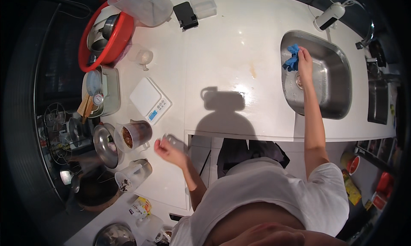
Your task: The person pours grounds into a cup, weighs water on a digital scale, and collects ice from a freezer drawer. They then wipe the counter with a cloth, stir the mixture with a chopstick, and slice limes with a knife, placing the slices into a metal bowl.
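Observation:
My right hand (305, 64) reaches over the stainless steel sink (334, 107), gripping a crumpled blue cloth or glove (292, 58). The blue bundle hangs near the sink's left wall, above the drain. Over the left part of the counter, my left hand (170, 151) is empty, its blurred fingers loosely bent and apart. The closest thing to it is a clear plastic measuring jug (139, 133) with reddish-brown contents. Behind that jug lies a white digital kitchen scale (151, 99) with a lit display and a bare platform.
A second jug (138, 173) holds dark bits beside a steel bowl (107, 144). Farther left stand a clear bin (112, 91) with utensils and a red basin (125, 34) of cookware. A black flat device (186, 16) lies at the back; a curved faucet (371, 27) overhangs the sink's right.

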The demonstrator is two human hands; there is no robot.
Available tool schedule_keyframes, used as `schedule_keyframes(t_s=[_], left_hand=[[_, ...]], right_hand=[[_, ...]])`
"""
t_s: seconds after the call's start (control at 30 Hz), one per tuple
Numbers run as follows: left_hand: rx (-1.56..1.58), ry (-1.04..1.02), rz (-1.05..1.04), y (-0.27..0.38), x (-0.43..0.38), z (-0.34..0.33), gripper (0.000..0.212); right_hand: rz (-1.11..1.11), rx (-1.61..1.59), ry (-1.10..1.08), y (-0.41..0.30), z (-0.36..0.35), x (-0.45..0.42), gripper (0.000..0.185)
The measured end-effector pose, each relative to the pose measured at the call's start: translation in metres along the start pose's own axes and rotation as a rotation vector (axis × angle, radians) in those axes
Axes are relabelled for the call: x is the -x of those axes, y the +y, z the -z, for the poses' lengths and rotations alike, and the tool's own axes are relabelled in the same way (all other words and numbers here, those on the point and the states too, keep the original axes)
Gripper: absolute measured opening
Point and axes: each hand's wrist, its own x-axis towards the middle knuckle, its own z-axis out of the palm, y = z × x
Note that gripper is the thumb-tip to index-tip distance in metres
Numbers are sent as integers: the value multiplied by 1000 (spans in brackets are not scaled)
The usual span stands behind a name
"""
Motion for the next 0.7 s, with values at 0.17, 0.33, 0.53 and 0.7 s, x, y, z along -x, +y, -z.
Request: schedule_keyframes(t_s=[0.17, 0.33, 0.53, 0.7], left_hand=[[-101, 201, 121, -13, -18, 44, 28], [-24, 56, 133, 0, -10, 17, 27], [63, -164, 146, 24, 20, -33, 29], [147, -356, 96, 53, 55, -64, 27]], right_hand=[[251, -197, -479, -128, 14, 112, 19], [847, 151, -743, -132, -36, 179, 28], [827, 473, -629, -117, -78, 135, 48], [645, 509, -424, -88, -92, 51, 47]])
